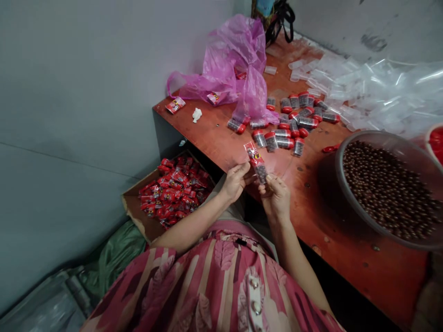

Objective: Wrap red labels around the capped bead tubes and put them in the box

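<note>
A clear packet (256,162) with a red printed top and a small vial of dark beads inside is held tilted above the table's front edge. My right hand (277,196) pinches its lower end between thumb and fingers. At the packet's left side, my left hand (237,182) is closed, its fingertips against the edge and partly hidden behind it. Just beyond lie several red-capped vials (284,133) filled with dark beads, loosely heaped on the red-brown table (224,143).
Below left, a cardboard box (133,203) holds many red packets (173,189). A pink plastic bag (235,60) covers the back corner, near red printed labels (175,105). A tub (341,184) of dark beads (387,189) stands right, before piled clear tubes (380,92).
</note>
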Available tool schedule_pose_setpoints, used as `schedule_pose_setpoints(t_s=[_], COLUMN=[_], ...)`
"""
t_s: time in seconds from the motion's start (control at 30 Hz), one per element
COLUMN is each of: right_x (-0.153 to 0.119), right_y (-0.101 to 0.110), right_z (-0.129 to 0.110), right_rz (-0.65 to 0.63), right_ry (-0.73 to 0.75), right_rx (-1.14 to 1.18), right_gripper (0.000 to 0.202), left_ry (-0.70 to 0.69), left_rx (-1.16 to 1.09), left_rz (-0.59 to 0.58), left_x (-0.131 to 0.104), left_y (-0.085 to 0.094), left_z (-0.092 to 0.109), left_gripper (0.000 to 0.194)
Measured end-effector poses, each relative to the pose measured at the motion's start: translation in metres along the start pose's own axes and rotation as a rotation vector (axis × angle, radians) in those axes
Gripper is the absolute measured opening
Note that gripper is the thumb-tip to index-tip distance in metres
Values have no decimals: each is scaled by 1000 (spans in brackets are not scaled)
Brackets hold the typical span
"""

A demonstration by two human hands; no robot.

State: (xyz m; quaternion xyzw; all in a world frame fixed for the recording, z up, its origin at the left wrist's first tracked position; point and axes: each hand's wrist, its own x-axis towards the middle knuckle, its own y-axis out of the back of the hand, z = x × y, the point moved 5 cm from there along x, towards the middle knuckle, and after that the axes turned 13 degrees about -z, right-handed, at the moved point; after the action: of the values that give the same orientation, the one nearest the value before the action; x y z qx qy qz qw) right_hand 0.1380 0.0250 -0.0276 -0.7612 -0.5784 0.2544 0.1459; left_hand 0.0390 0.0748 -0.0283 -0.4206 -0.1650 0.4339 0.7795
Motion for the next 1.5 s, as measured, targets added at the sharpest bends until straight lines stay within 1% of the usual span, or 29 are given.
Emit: schedule_pose_setpoints(t_s=[0.07, 0.13, 0.2, 0.3, 0.37, 0.47, 0.57, 0.73, 0.83, 0.93, 1.0, 1.2, 1.4, 1.5], right_x=[0, -3, -8, -17, -20, -18, -15, -14, -14, -13, -13, -13, -14, -15], right_y=[-2, -4, -5, -6, -6, -4, -5, -3, -1, 1, 2, 4, 3, 2], right_z=[3, 6, 5, -2, -3, 1, 4, 5, 4, 3, 3, 6, 7, 9], right_rz=[-41, -50, -45, -33, -28, -16, 11, 55, 52, 47, 54, 50, 96, 123], right_ry=[-66, -96, -54, 74, 101, 77, 62, 68, 46, 43, 43, 57, 84, 107], right_rx=[30, 3, -125, -421, -493, -360, -259, -163, -107, -100, -113, -162, -150, -120], right_gripper=[16, 18, 24, 31, 30, 24, 22, 21, 21, 19, 19, 19, 19, 20], left_ry=[10, 33, 22, -65, -101, -86, -65, -123, -165, -171, -170, -190, -209, -242], left_rx=[-35, -49, -55, -31, -10, 6, 55, 214, 314, 403, 483, 773, 912, 958], left_rz=[-49, -64, -16, 86, 106, 95, 126, 131, 168, 216, 228, 201, 181, 173], left_x=[4, 8, 10, 8, 6, 2, 0, -2, -3, -2, -2, -1, 2, 2], left_y=[0, -2, -2, -1, -3, -5, -3, 2, 8, 12, 14, 10, 2, -1], left_z=[3, 3, 3, 5, 5, 3, 0, 2, 7, 11, 14, 22, 27, 31], left_gripper=[34, 38, 39, 37, 36, 37, 36, 28, 24, 24, 22, 20, 17, 15])
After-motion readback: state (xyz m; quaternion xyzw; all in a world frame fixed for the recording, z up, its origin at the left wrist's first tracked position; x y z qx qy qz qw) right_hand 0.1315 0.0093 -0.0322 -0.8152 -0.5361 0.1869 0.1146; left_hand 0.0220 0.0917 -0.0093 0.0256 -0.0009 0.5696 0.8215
